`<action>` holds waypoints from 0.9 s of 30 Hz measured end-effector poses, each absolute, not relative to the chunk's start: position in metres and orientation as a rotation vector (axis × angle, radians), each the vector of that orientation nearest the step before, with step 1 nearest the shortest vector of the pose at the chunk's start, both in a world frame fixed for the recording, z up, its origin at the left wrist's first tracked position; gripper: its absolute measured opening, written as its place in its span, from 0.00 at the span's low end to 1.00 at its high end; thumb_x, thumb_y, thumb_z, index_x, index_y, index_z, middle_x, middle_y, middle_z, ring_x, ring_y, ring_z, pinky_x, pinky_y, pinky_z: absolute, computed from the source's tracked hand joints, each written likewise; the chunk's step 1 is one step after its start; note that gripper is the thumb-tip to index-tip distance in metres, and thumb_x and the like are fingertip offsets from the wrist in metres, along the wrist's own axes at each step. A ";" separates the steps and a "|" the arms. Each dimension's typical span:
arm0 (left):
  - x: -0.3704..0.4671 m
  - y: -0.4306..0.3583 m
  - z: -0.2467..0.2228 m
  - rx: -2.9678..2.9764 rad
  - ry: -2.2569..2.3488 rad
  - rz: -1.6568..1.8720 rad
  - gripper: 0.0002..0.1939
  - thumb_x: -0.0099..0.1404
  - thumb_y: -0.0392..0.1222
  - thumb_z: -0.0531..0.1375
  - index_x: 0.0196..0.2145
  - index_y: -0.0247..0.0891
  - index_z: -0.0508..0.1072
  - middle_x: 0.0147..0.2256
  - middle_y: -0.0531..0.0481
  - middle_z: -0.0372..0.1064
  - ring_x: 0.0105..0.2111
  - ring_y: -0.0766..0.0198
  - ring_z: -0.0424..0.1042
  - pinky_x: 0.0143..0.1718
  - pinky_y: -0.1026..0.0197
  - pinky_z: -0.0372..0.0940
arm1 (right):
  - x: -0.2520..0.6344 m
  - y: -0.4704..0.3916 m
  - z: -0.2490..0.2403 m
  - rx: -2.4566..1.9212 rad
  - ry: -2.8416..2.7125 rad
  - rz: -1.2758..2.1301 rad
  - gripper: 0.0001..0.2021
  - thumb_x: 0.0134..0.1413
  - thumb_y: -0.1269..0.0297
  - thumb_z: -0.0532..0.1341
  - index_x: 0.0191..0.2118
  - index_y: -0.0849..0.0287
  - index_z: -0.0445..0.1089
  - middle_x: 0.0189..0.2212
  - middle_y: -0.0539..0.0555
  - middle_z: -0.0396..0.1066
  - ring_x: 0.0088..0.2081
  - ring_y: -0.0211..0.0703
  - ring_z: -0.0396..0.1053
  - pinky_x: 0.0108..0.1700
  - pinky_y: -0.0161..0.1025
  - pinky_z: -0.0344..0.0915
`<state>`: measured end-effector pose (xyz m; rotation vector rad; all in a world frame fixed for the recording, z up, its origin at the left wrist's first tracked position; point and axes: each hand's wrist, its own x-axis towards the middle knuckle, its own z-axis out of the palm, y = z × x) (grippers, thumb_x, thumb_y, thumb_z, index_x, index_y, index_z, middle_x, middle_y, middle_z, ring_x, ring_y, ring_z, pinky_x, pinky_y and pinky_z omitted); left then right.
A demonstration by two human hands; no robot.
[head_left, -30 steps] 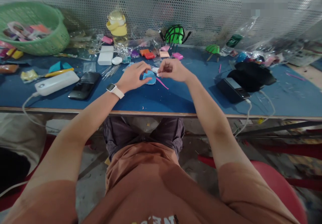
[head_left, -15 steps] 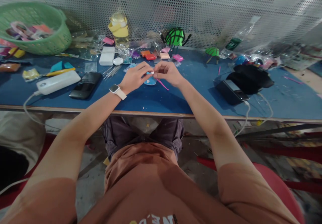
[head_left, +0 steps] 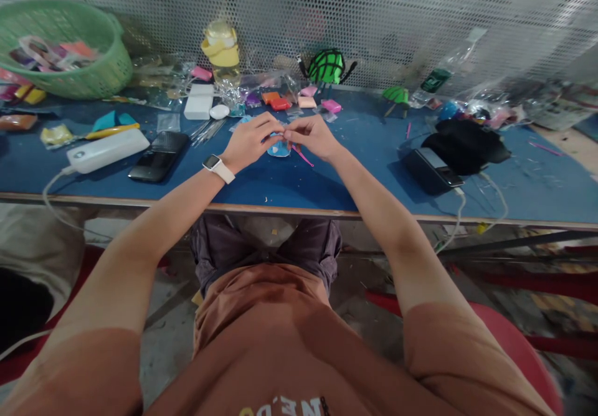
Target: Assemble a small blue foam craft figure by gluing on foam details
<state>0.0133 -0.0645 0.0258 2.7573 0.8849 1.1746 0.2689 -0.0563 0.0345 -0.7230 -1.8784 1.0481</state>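
Observation:
My left hand (head_left: 255,142), with a watch at the wrist, is closed in a pinch above the blue table. My right hand (head_left: 312,136) is pinched too, and its fingertips meet those of the left. Whatever lies between the fingertips is almost wholly hidden. Under the hands lies a light blue piece (head_left: 280,149) with pale spots, partly covered by the fingers. A thin pink tool (head_left: 304,157) sticks out below my right fingers, its looped end towards me. Orange, red and pink clay packets (head_left: 280,104) lie just beyond the hands.
A green basket (head_left: 88,76), a power bank (head_left: 108,152) and a black phone (head_left: 159,156) are at the left. A yellow-capped bottle (head_left: 223,55) and a green shell-like figure (head_left: 327,67) stand behind. At the right are a black box (head_left: 427,173) with a cable and a clear bottle (head_left: 439,78).
The fingertips of both hands have come together, and the small white piece seen between them before is now mostly hidden.

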 end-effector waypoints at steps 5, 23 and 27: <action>0.012 -0.065 0.026 2.782 0.894 1.154 0.13 0.89 0.50 0.61 0.58 0.43 0.83 0.56 0.38 0.84 0.55 0.47 0.86 0.54 0.48 0.78 | 0.270 -0.058 0.037 -0.743 -1.886 1.063 0.33 0.54 0.28 0.82 0.40 0.58 0.87 0.25 0.51 0.81 0.25 0.37 0.72 0.27 0.36 0.70; 0.001 -0.035 0.012 2.578 1.101 1.361 0.34 0.88 0.75 0.44 0.56 0.46 0.76 0.47 0.39 0.80 0.49 0.46 0.85 0.58 0.43 0.78 | 0.326 -0.008 0.026 -1.203 -1.759 0.458 0.49 0.68 0.09 0.43 0.51 0.52 0.76 0.33 0.55 0.78 0.31 0.48 0.78 0.39 0.50 0.80; -0.001 -0.033 0.013 2.582 1.063 1.369 0.35 0.86 0.79 0.50 0.56 0.46 0.77 0.50 0.39 0.82 0.48 0.47 0.86 0.58 0.42 0.79 | 0.324 -0.019 0.029 -1.284 -1.885 0.286 0.46 0.72 0.12 0.46 0.45 0.51 0.79 0.31 0.58 0.78 0.38 0.56 0.82 0.54 0.60 0.85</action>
